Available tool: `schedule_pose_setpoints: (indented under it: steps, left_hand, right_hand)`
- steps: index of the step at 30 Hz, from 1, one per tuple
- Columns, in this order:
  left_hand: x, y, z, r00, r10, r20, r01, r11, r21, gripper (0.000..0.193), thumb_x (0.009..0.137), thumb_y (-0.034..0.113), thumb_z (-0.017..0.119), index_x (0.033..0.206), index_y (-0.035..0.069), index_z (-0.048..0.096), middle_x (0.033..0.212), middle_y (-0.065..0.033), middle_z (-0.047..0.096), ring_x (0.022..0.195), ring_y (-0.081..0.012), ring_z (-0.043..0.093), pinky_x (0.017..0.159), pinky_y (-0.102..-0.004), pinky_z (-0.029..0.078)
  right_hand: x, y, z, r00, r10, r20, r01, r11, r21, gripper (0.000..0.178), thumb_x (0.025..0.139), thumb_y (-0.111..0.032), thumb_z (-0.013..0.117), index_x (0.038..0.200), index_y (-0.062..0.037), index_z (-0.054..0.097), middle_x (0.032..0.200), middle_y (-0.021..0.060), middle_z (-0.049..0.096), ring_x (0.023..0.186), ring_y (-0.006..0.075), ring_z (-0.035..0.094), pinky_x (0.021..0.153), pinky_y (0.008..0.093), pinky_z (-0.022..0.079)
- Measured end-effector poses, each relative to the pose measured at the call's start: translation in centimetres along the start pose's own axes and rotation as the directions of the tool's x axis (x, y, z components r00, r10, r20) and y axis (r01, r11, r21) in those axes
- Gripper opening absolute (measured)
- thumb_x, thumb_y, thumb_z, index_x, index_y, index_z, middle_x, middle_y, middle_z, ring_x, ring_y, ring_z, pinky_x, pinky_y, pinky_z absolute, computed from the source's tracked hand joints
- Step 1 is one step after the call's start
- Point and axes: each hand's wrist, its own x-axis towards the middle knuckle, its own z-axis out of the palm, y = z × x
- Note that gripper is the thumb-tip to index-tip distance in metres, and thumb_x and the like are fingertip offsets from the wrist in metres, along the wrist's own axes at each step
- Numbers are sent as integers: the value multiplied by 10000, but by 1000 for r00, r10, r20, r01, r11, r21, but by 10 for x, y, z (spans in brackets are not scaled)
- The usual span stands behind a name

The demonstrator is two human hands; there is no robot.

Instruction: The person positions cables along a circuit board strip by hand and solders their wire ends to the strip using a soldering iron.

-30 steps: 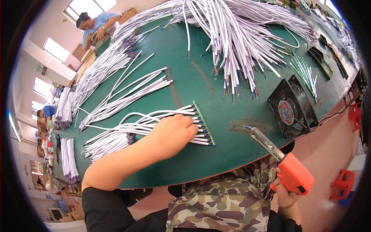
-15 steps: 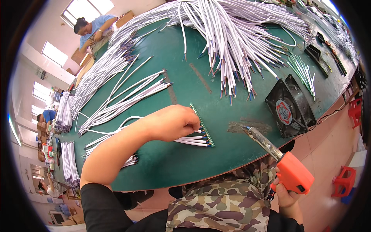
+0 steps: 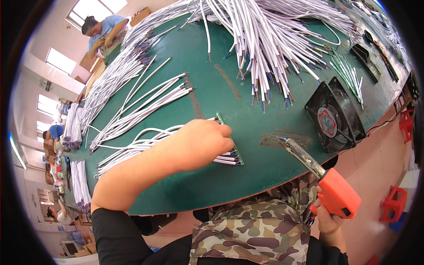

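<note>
My left hand (image 3: 204,142) is closed over a narrow green circuit board strip (image 3: 239,157) on the table, its fingers curled at the strip's left edge. What the fingertips pinch is hidden under the hand. White cables (image 3: 128,154) run from the left under my forearm to the strip, and coloured wire ends meet it below the hand. At the table's front edge my right hand (image 3: 329,220) grips a red soldering gun (image 3: 339,193). Its metal barrel points up and left, with the tip over a dark scorched patch (image 3: 269,140), apart from the strip.
A black fan (image 3: 332,120) stands beyond the soldering gun. Loose white cables (image 3: 145,99) lie at the left, and a large heap (image 3: 260,44) covers the far side. More green strips (image 3: 346,75) rest at the right. A co-worker (image 3: 104,33) sits at the far left.
My left hand has shifted slightly down and right along the strip, covering more of its lower wires. The soldering gun stays in my right hand, nearly still. The whole view has shifted slightly.
</note>
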Motion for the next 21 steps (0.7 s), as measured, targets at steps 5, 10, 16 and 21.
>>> schedule_pose_setpoints:
  steps: [5,10,16,21]
  left_hand:
    - [-23,5,32,965,-140,-221,109,983,-145,116,794,21,677,908,39,662,885,-107,617,808,-339,644,692,-459,530]
    - [-34,12,44,936,-221,-275,157,960,-234,175,812,16,683,986,39,682,936,-121,657,863,-360,651,743,-446,535]
    - [-19,18,12,985,-167,50,169,985,-40,198,780,-18,627,975,11,639,910,-161,660,891,-379,673,765,-469,543]
    - [-13,11,6,965,-230,128,244,964,-108,131,856,83,665,967,22,629,889,-164,649,880,-386,664,769,-475,526]
  right_hand:
    - [-2,0,-1,1000,6,-11,-6,1000,-6,490,924,-232,712,1282,76,583,1195,191,680,827,166,646,772,331,547]
    - [-3,4,-2,999,-40,12,40,999,-14,495,923,-232,715,1286,76,583,1191,190,681,824,168,647,770,331,548]
    - [-2,-2,0,999,-43,14,43,999,-15,477,916,-212,704,1268,88,588,1161,192,691,802,168,650,739,323,549]
    - [-2,-5,3,999,-34,-34,33,999,-22,442,910,-198,692,1235,90,608,1159,191,694,786,168,651,726,325,551]
